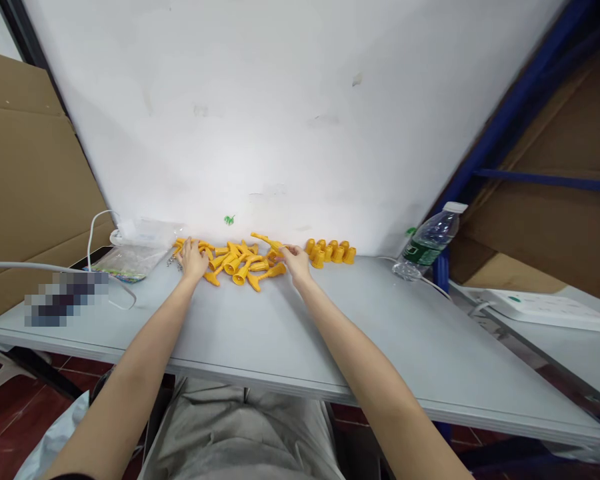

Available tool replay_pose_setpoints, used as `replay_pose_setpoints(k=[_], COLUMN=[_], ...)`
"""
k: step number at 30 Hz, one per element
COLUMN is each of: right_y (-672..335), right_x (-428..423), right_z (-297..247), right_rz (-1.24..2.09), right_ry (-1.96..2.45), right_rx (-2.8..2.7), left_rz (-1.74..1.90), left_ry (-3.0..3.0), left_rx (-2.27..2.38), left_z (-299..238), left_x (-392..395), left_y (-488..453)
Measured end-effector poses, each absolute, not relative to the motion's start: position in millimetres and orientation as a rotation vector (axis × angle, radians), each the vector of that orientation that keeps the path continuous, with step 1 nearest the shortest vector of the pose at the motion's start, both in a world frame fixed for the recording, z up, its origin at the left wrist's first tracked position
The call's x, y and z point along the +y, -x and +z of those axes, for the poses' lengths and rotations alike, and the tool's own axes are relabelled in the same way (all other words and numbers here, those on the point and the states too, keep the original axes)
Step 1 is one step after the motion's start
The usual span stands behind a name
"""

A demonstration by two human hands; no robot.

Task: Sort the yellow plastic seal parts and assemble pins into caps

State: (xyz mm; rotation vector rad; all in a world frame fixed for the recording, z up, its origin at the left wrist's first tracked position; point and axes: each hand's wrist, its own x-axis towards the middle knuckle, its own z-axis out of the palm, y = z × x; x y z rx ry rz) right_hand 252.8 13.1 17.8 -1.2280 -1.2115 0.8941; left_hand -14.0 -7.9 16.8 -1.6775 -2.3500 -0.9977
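Observation:
A pile of yellow plastic T-shaped parts with cup-like ends point(239, 263) lies on the table by the wall. At the pile's left end, my left hand point(193, 260) rests over several parts with fingers apart; what lies under the fingertips is partly hidden. My right hand point(296, 262) is closed on a yellow plastic part point(265, 239) at the right side of the pile, and the fingers cover one end of it. Beside this hand stand yellow cup-shaped pieces point(334, 252) in rows, narrow end up. Small metal bits point(171, 262) lie left of my left hand.
Clear plastic bags point(135, 257) and a white cable point(90, 240) lie at the left, near a blurred-out object point(65, 300). A plastic bottle point(430, 243) leans by the blue frame point(480, 147) at the right. A white power strip point(550, 310) lies beyond it.

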Motion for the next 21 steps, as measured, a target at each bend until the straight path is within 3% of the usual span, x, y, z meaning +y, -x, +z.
replay_pose_setpoints(k=[5,10,15,21], right_y=[-259.5,-259.0,-253.3,-251.6], right_x=[-0.5,-11.5,-17.1,-19.6], right_z=[19.1,25.6,27.3,25.7], right_rz=[0.731,0.446,0.423,0.439], right_ry=[1.178,0.992,0.820,0.953], right_rx=[-1.382,-1.695,-1.810,-1.943], left_rz=[-1.200,-1.013,-0.925,-0.992], left_ry=[1.854,2.310,2.362,2.238], left_rx=[-2.012,-1.688,-1.792,-1.855], left_z=[43.1,59.2,55.1,38.4], left_x=[-19.5,-30.2,-30.7,-33.5], left_y=[-25.1,-50.7,-51.9,-49.3])
